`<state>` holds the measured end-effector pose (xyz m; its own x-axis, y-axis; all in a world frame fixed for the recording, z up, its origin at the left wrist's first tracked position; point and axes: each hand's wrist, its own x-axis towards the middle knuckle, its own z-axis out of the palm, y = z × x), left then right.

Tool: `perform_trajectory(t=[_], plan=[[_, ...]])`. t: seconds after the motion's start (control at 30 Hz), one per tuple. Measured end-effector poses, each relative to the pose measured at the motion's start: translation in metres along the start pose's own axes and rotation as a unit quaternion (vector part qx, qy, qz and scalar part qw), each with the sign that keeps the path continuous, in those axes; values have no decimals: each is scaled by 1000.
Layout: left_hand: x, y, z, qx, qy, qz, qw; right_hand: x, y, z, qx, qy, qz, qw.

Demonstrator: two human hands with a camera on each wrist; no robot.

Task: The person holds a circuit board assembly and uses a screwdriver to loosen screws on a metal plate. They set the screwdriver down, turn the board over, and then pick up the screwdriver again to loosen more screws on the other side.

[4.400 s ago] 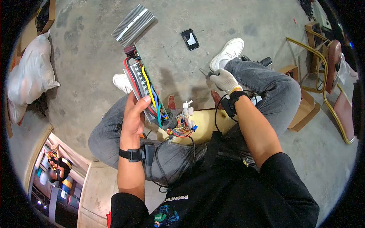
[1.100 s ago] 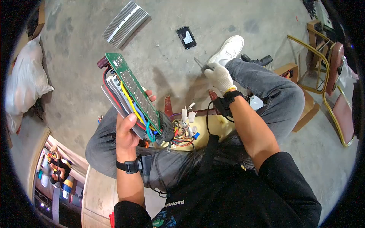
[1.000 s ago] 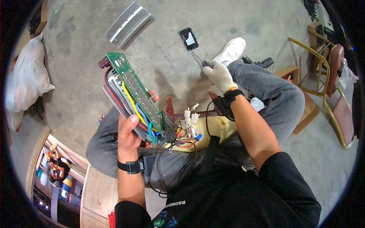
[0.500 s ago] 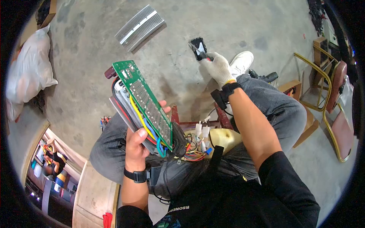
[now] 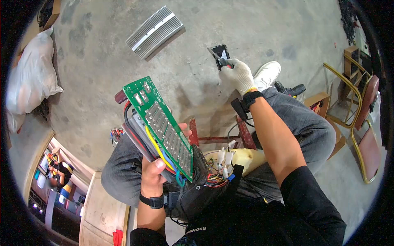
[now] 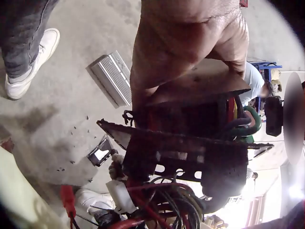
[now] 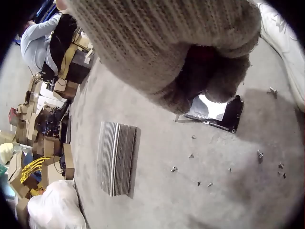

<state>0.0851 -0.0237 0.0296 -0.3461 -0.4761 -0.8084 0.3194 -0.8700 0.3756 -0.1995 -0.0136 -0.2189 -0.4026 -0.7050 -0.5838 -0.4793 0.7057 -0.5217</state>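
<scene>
My bare left hand grips an electronics unit with a green circuit board tilted upright. Red, yellow and blue wires run along the unit's side, and my fingers show behind the board. A bundle of thin wires with white connectors hangs at its lower end. My gloved right hand holds a screwdriver with a red and dark handle, its thin metal shaft pointing forward and left. That shaft overlaps a small black plate with a white label on the floor. In the right wrist view the glove hides most of the tool.
A ribbed silver metal cover lies farther forward on the floor. Loose screws are scattered near the black plate. Below the wires is a pale yellow seat with red legs. A gold-framed chair stands right, a white plastic bag left.
My right hand has moved forward with the screwdriver, from beside the shoe to over the black plate. My left hand has tilted the unit, so the board's green face shows; the head view has shifted.
</scene>
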Motion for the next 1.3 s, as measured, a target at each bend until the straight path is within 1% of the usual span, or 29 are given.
perform_trajectory(t=[0.07,0.13,0.23,0.4,0.47,0.5,0.57,0.63,0.67,0.7,0.73,0.77,0.8,0.83,0.87,0.9,0.93,1.0,1.03,1.07,1.2,1.3], plan=[[-1,-1,-1,-2,9,-3,1000,0,-1,1,-7,-3,1,1000],[1,-1,-2,29,13,-9,999,3,-3,1,30,5,9,1000],[1,-1,-4,44,13,-7,999,3,-5,-1,21,13,-2,1000],[-1,1,-3,42,10,2,999,-3,-5,-10,28,-7,-9,1000],[-3,4,-1,-11,-17,4,1000,-8,4,-15,181,-47,10,982],[-3,5,1,-16,-25,17,999,-19,-20,-39,102,-44,3,994],[-8,9,4,-43,-58,31,997,-36,-33,-61,181,-95,21,979],[-15,9,0,-50,-78,67,993,-76,-91,-113,161,-109,18,981],[-16,10,-3,-51,-105,81,990,-90,-97,-128,215,-149,56,963],[-16,10,-5,-51,-133,95,985,-103,-97,-139,174,-129,-11,976],[-17,10,-8,-49,-161,115,979,-123,-113,-156,192,-139,4,971],[-11,-18,-13,-39,-175,141,974,-144,-99,-165,217,-147,7,965],[-9,-22,-18,-43,-208,147,966,-157,-92,-173,179,-145,-19,973],[-9,-24,-21,-46,-239,149,958,-173,-93,-178,178,-138,-32,974],[-9,-24,-23,-59,-263,147,952,-189,-98,-185,171,-141,-65,973],[-12,-24,-25,-58,-269,151,950,-208,-105,-193,163,-143,-96,971],[-15,-22,-25,-59,-293,145,943,-225,-118,-205,170,-168,-38,970],[-14,-13,-29,-62,-333,129,932,-244,-130,-208,164,-159,-43,973],[-18,-11,-32,-62,-337,125,931,-255,-134,-209,159,-155,-49,974],[-21,-7,-32,-51,-341,129,930,-264,-144,-214,136,-175,-28,975],[-28,11,-41,-19,-337,123,933,-280,-152,-210,151,-192,-7,970],[-28,17,-44,3,-338,118,934,-286,-155,-206,151,-184,-30,971]])
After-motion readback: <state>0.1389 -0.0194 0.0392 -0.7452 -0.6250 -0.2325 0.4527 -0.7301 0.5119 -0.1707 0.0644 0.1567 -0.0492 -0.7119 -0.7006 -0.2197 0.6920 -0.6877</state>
